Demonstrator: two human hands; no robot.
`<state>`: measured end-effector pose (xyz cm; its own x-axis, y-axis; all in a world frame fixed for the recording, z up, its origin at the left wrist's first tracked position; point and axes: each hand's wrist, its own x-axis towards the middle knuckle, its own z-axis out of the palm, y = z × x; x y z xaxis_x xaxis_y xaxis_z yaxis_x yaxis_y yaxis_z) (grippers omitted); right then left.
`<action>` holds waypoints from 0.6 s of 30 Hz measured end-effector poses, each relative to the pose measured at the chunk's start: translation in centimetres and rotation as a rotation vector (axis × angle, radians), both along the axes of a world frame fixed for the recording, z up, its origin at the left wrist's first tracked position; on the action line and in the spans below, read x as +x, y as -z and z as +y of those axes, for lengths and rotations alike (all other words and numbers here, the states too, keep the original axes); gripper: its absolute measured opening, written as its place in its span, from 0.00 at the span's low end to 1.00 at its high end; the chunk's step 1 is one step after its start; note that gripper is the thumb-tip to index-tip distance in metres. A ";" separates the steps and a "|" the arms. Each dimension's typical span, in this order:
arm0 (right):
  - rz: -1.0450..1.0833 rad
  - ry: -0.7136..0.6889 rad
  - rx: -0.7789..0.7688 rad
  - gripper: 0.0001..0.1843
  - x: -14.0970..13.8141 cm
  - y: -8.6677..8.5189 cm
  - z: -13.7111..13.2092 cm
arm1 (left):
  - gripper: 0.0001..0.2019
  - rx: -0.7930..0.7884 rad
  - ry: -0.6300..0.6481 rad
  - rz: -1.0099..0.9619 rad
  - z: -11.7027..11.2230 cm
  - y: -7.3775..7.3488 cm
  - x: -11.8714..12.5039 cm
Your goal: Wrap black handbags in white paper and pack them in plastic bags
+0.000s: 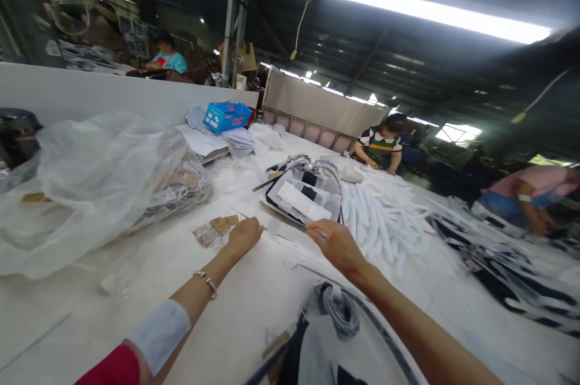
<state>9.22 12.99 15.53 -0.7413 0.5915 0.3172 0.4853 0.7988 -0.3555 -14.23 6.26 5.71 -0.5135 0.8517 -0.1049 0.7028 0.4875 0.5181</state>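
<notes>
Two dark-and-white bags lie on the white worktable [154, 318], and the person's hands reach out between them. The farther bag [272, 199] rests mid-table, just beyond the hands, its grey handle arching up and a white strip [301, 202] lying across its dark and pale panels. The nearer bag [299, 342] sits at the table's near side, partly cut off from view, with a coiled grey strap [342, 312] on it. From where I stand, the coil looks already gathered and the white strip already placed; neither bag is wrapped, so I would judge both only partway handled, though how much remains I cannot say.

The left hand [244, 235] has its fingers curled in, near some brown card pieces [222, 223]; I cannot tell whether they grip anything. The right hand [333, 243] has thumb and fingers drawn together by the farther bag's near edge, and whether they pinch it is unclear.

Around this, the surface is crowded. White rolls [374, 222] fan out right beside the farther bag, and a big clear plastic sack [99, 155] crowds the left side. Farther back sit a blue box [222, 119] and folded white sheets [240, 138]. Dark cut pieces [493, 270] spread at right, near a co-worker in pink [525, 188]; another in a green apron [381, 144] works across the table.
</notes>
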 end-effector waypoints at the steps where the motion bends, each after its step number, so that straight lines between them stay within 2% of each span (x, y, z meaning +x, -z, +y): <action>1: 0.042 0.004 0.051 0.10 -2.2 1.1 1.9 | 0.13 -0.024 -0.015 -0.007 0.9 0.5 -0.1; 5: 0.111 0.011 0.228 0.15 -9.1 6.4 8.6 | 0.19 -0.089 -0.052 -0.027 4.1 1.8 -0.2; 8: 0.092 -0.053 0.305 0.23 -11.3 10.2 11.9 | 0.24 -0.104 -0.030 -0.058 5.9 2.4 -0.4; 10: 0.100 -0.088 0.331 0.26 -11.6 12.3 13.0 | 0.23 -0.110 -0.004 -0.090 6.8 2.8 -0.5; 12: 0.131 -0.120 0.358 0.28 -11.2 13.8 13.6 | 0.17 -0.101 0.011 -0.120 7.5 3.2 -0.6; 15: 0.162 -0.182 0.409 0.23 -10.5 14.8 14.0 | 0.08 -0.062 0.012 -0.192 8.0 3.9 -0.4; 18: 0.150 -0.233 0.469 0.15 -10.0 15.2 14.3 | 0.09 0.009 0.053 -0.355 7.8 4.1 0.0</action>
